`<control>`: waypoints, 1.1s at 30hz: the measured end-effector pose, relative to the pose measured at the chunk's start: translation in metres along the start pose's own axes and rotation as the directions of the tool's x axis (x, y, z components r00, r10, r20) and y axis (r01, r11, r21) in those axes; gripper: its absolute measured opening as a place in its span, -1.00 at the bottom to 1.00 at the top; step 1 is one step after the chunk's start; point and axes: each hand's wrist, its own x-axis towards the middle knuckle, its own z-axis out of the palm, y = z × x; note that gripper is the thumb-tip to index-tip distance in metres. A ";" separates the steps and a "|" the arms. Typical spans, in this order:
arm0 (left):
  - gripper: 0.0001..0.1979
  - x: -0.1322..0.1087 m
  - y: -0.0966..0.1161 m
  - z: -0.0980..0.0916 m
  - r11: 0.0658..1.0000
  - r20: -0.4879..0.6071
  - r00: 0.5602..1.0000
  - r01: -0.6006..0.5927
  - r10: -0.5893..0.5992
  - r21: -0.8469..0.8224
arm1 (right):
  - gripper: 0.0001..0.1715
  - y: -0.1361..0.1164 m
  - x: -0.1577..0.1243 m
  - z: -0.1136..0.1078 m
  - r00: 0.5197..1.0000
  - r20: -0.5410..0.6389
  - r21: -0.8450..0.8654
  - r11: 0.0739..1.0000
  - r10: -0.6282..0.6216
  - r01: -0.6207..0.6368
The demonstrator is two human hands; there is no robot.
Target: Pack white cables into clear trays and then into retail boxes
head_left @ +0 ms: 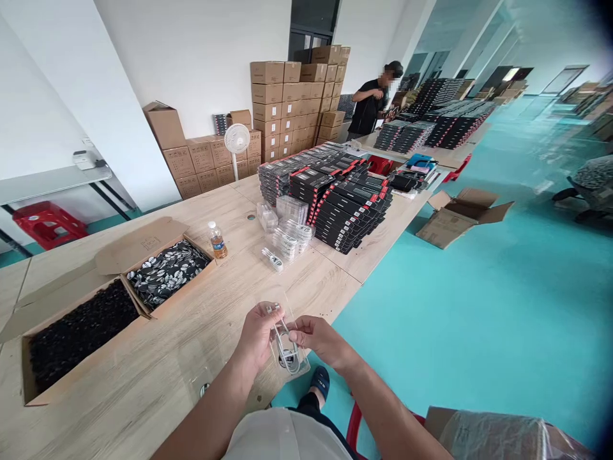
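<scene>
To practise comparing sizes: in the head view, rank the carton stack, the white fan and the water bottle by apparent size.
1. carton stack
2. white fan
3. water bottle, though nearer the camera

No text can be read here. The label on the bottle [217, 241], a small printed mark on the flap of the cardboard box [143, 246], the print on the black packages [352, 207], the stacked cartons [287, 102] and the clear pack [288, 350] are all too small and blurred.
</scene>
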 end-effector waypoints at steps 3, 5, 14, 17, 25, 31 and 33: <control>-0.65 -0.002 0.000 0.004 0.998 0.001 1.000 -0.031 0.031 0.054 | -0.54 0.003 0.004 0.004 0.999 -0.045 -0.044 0.999 0.010 -0.012; -0.65 -0.003 -0.002 0.005 0.996 -0.010 0.999 -0.043 0.044 0.073 | -0.61 0.002 0.003 0.009 0.995 -0.098 -0.139 0.990 -0.009 -0.005; -0.63 0.007 -0.003 0.000 0.999 -0.090 0.996 -0.024 0.022 -0.022 | -0.70 0.000 0.011 0.025 0.963 -0.253 -0.311 0.950 -0.090 0.007; -0.66 0.015 0.005 -0.008 0.997 -0.063 0.997 -0.041 0.037 -0.060 | -0.50 0.007 0.013 0.025 0.990 -0.089 -0.118 0.988 -0.110 0.100; -0.48 0.017 -0.006 -0.020 0.989 0.026 0.995 -0.095 0.098 -0.113 | -0.41 0.015 0.009 0.031 0.990 -0.136 0.084 0.995 -0.038 0.050; -0.36 0.006 -0.017 -0.020 0.996 0.044 0.996 -0.082 0.083 -0.024 | -0.45 0.002 0.003 0.030 0.997 -0.077 0.140 0.989 -0.030 0.040; -0.46 0.003 -0.013 -0.018 0.996 0.062 0.994 -0.085 0.086 -0.009 | -0.46 0.002 0.002 0.031 0.995 -0.093 0.154 0.987 -0.033 0.047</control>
